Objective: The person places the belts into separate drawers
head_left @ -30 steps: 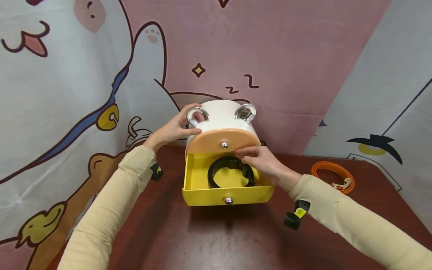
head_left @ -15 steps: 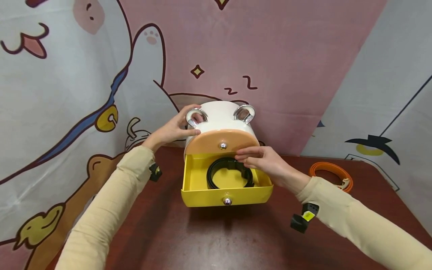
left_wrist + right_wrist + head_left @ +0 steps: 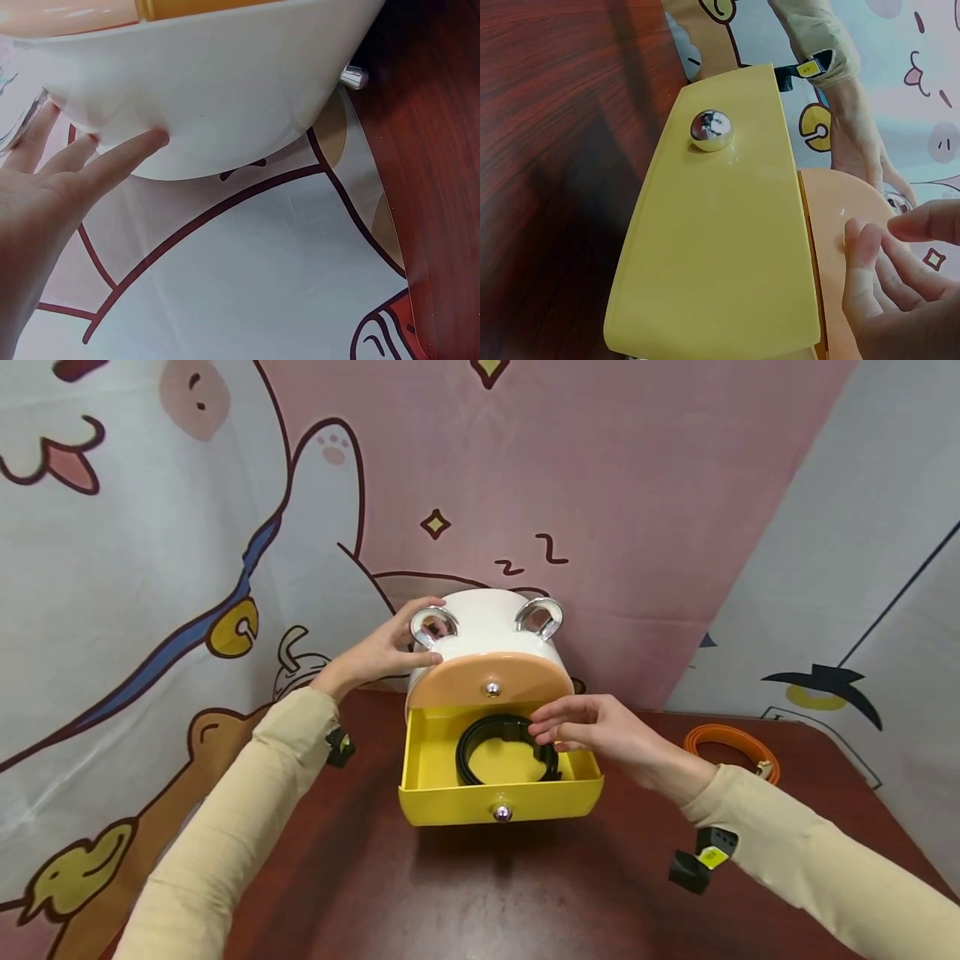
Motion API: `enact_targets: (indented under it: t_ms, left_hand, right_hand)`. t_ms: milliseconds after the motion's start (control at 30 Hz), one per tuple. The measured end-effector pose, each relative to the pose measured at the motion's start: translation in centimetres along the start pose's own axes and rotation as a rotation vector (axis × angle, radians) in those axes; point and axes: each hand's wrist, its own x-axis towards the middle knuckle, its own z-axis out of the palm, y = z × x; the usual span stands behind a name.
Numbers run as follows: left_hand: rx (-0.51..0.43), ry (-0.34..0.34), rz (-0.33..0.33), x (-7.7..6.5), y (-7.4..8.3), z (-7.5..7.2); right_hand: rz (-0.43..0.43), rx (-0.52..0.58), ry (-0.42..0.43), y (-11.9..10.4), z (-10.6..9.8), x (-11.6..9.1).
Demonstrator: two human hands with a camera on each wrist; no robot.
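A white storage box (image 3: pixel 491 622) with two shiny ring ears and an orange upper drawer (image 3: pixel 465 681) stands on the table. Its yellow lower drawer (image 3: pixel 442 806) is pulled out, and a coiled black belt (image 3: pixel 467 753) lies inside. With extended fingers my left hand (image 3: pixel 377 652) rests against the box's left side, next to the left ear; in the left wrist view its fingertips touch the white wall. Over the drawer's right part hovers my right hand (image 3: pixel 600 727), fingers apart and loosely bent, overlapping the belt's right edge. Nothing sits between those fingers in the right wrist view.
An orange coiled belt (image 3: pixel 731 745) with a light buckle lies on the dark red table (image 3: pixel 600 893), right of the box. A cartoon-print cloth (image 3: pixel 630 527) hangs close behind the box and along the left side.
My right hand has drawn back to the right from the black belt, its fingers spreading apart. My left hand stays on the box, and the black belt stays in the drawer.
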Motion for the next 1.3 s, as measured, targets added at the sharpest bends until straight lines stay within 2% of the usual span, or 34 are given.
enact_targets:
  t_ms: [133, 300, 733, 1300]
  left_hand:
    - [0.026, 0.015, -0.066, -0.1, 0.4, 0.0]
    - [0.039, 0.014, -0.094, -0.2, 0.2, -0.1]
    - [0.046, 0.017, -0.108, -0.2, 0.5, -0.2]
    - [0.045, 0.017, -0.122, -0.2, 0.7, -0.2]
  right_hand:
    - [0.007, -0.013, -0.01, -0.1, 0.0, -0.5]
    - [0.023, -0.028, -0.051, -0.1, 0.2, -1.0]
    - [0.018, -0.055, -0.132, 0.3, 1.1, -2.0]
    - [-0.002, 0.004, -0.232, 1.4, 2.8, -2.8]
